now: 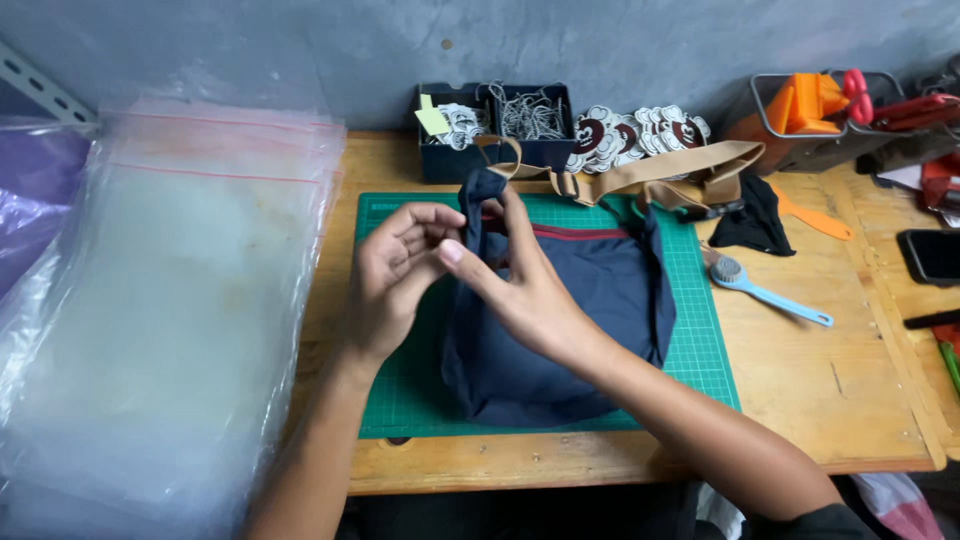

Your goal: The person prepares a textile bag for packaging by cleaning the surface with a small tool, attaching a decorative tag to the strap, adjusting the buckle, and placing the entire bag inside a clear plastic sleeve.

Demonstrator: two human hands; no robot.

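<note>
Navy fabric bag [580, 330], soft-bodied, with a red zip line near its top edge and a tan webbing strap [660, 172] trailing off toward the back; lies flat on a green cutting mat [700, 330] at the middle of the wooden worktop [830, 390]. Left hand [395, 280] and right hand [520, 290] are brought together at the bag's upper left corner, both pinched on the dark strap loop there, which stands raised off the mat. Step in hand, by judgement: working or fitting something small at that loop; what lies between the fingertips cannot be made out. The next move would call for a steady pinch and a fine thumb-and-forefinger action, the bag's body kept flat. Surrounding items: stack of clear zip-seal plastic bags [170, 300] at left; dark compartment box [500, 125] of small hardware and round printed tags [630, 135] at the back; light blue brush [765, 290] and black cloth [755, 220] to the right; orange tools in a wire basket [800, 115] at far right.
</note>
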